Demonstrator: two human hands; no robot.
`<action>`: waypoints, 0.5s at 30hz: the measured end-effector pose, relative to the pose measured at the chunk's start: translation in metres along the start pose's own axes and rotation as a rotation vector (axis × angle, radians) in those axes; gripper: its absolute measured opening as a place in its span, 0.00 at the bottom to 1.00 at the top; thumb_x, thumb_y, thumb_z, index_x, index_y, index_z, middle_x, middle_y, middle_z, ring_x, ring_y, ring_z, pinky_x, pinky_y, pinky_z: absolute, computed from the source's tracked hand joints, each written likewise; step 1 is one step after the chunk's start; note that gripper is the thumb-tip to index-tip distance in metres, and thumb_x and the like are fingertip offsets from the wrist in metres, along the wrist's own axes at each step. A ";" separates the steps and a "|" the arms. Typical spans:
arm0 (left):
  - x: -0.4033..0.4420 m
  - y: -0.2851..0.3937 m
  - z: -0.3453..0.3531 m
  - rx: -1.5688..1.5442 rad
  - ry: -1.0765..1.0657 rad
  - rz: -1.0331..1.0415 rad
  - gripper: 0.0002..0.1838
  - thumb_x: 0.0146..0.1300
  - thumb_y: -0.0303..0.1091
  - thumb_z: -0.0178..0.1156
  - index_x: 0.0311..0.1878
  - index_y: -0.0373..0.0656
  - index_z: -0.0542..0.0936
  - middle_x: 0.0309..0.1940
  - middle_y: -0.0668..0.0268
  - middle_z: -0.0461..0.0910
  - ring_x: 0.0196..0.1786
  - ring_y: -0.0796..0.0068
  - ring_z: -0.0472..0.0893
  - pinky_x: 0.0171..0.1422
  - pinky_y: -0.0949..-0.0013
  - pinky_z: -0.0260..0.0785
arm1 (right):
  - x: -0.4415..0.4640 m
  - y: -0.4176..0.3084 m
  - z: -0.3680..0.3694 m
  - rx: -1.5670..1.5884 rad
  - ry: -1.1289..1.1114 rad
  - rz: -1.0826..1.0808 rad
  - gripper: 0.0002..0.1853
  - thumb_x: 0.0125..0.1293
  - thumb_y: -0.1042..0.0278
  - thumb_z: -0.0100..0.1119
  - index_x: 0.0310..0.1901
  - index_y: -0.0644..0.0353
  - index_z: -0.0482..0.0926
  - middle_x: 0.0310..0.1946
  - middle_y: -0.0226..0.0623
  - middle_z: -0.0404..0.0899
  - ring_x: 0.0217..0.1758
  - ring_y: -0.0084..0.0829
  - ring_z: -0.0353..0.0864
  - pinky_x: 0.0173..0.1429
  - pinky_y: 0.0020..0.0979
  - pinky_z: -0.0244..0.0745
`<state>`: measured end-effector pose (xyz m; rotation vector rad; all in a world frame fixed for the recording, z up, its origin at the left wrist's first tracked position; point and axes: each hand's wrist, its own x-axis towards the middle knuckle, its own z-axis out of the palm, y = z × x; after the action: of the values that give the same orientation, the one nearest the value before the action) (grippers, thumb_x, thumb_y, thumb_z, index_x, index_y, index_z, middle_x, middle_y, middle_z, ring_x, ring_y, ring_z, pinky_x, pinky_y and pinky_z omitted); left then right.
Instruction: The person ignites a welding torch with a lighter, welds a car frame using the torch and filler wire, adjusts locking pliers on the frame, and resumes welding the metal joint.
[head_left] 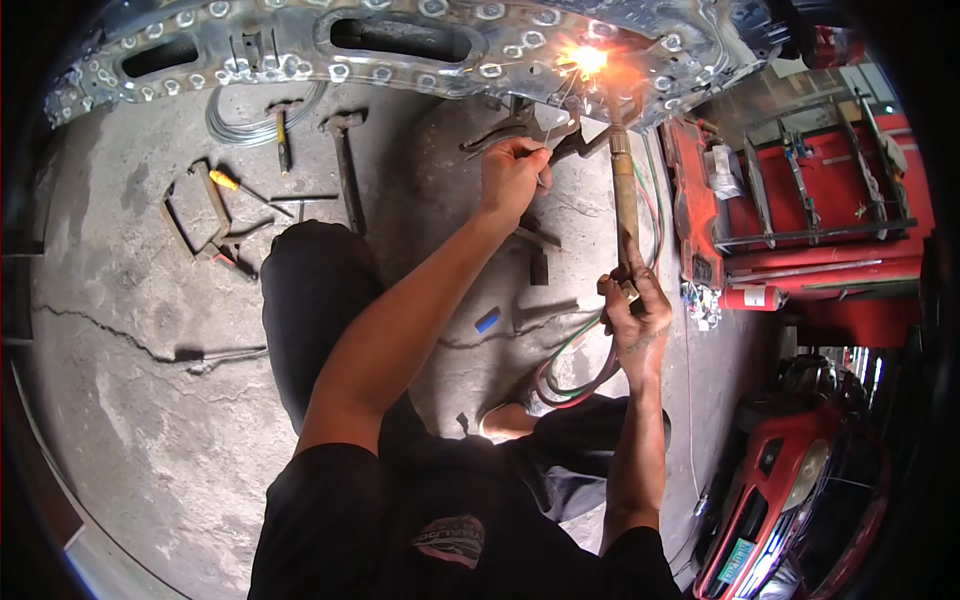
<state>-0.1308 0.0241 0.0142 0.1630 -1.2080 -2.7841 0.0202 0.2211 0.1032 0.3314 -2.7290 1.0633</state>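
My right hand (640, 315) is wrapped around the lower end of a brass-coloured gas torch (623, 185). The torch points up toward a grey metal car panel (420, 75) dotted with weld spots. Bright flame and sparks (588, 62) glow at the panel's lower edge and hide the torch tip. A thin filler rod (556, 122) is pinched in the fingers of my left hand (515, 180), and it reaches up toward the flame. Just behind that hand, a plier-like clamp (510, 128) sits at the panel's edge, partly hidden.
Hammers (345, 165), a yellow-handled screwdriver (240, 187) and a wire coil (235, 125) lie on the concrete floor at left. Red and green hoses (570, 385) loop near my right leg. At right are a red rack (830, 190), a fire extinguisher (750, 298) and a red car (770, 490).
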 end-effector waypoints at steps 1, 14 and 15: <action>0.000 0.001 -0.002 0.012 -0.012 -0.010 0.04 0.71 0.28 0.65 0.39 0.38 0.85 0.24 0.66 0.82 0.26 0.77 0.81 0.30 0.70 0.75 | 0.000 0.000 0.000 -0.001 0.000 0.002 0.30 0.74 0.78 0.64 0.76 0.64 0.71 0.39 0.29 0.81 0.26 0.13 0.72 0.25 0.20 0.69; 0.001 -0.002 0.001 -0.008 0.015 0.005 0.07 0.71 0.27 0.64 0.35 0.39 0.84 0.22 0.67 0.81 0.22 0.78 0.79 0.25 0.72 0.73 | 0.000 0.001 0.000 0.027 -0.002 0.004 0.31 0.73 0.79 0.64 0.77 0.63 0.71 0.38 0.29 0.81 0.25 0.13 0.72 0.25 0.20 0.69; 0.000 -0.001 0.001 -0.010 0.016 0.004 0.06 0.71 0.27 0.64 0.35 0.39 0.84 0.22 0.67 0.81 0.22 0.78 0.79 0.25 0.72 0.73 | 0.000 0.001 0.001 0.032 -0.001 0.005 0.31 0.73 0.79 0.64 0.77 0.62 0.71 0.38 0.29 0.81 0.26 0.13 0.72 0.25 0.20 0.69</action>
<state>-0.1314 0.0254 0.0138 0.1811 -1.1898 -2.7797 0.0197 0.2215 0.1019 0.3300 -2.7181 1.1099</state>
